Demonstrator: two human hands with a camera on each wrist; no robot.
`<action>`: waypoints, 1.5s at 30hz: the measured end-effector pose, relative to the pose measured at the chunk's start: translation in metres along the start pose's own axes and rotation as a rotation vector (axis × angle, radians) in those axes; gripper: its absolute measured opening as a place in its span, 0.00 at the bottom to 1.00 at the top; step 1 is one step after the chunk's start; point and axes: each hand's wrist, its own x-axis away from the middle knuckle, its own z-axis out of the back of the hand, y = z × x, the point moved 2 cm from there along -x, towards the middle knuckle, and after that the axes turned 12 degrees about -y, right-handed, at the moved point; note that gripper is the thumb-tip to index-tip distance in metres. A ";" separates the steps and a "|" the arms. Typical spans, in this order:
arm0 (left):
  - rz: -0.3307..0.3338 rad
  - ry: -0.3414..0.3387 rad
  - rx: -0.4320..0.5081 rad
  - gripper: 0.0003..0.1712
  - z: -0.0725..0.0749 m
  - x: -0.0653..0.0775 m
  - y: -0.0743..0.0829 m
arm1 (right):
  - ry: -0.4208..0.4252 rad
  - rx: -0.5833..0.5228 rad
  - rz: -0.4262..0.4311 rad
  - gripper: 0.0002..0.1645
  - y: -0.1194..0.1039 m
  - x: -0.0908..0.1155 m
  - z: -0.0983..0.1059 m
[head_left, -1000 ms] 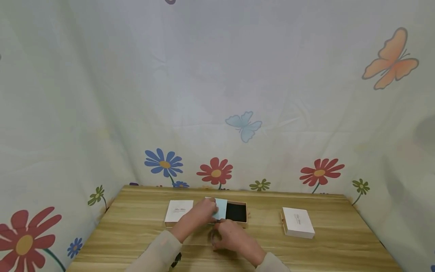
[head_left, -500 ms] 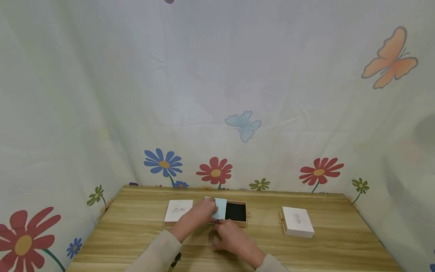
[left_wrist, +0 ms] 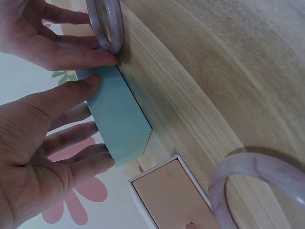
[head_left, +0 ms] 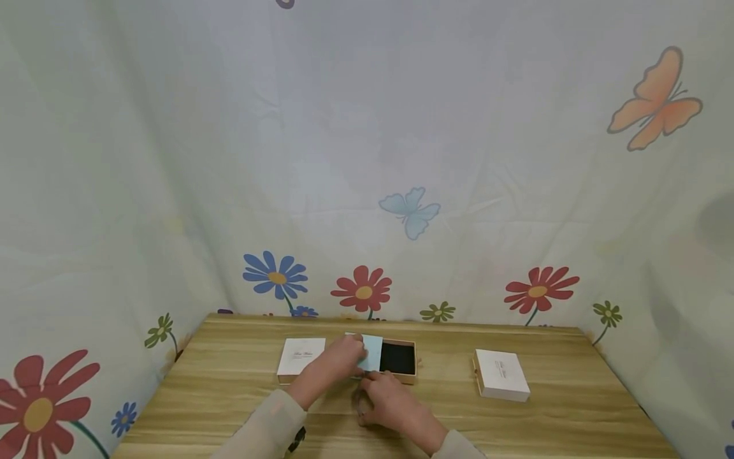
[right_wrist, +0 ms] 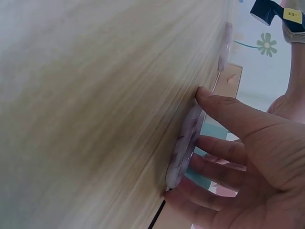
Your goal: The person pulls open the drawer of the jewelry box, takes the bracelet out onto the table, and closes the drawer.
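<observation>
Left hand [head_left: 338, 358] grips teal box [left_wrist: 119, 114] near far desk [head_left: 447, 398] edge, right hand [right_wrist: 257, 162] holds bangle [right_wrist: 183, 143]; only wrist views show second bangle [left_wrist: 257, 161]

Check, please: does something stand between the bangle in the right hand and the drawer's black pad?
Yes: fingers of the right hand, then the near wall of the drawer, lie between the bangle and the black pad.

I find the bangle [right_wrist: 185, 143] glossy and smooth — the blue box [left_wrist: 118, 107], near the far edge of the wood-grained surface [head_left: 229, 363], looks like matt card.
</observation>
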 end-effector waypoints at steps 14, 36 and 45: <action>-0.006 0.018 0.010 0.13 -0.003 0.001 0.000 | 0.074 -0.018 0.034 0.20 0.005 0.005 0.006; -0.001 0.016 0.028 0.15 -0.001 0.001 0.001 | 0.097 -0.161 -0.055 0.09 0.031 0.024 0.038; 0.001 0.024 0.028 0.14 -0.002 0.000 0.001 | 0.073 -0.229 -0.103 0.07 0.042 0.029 0.039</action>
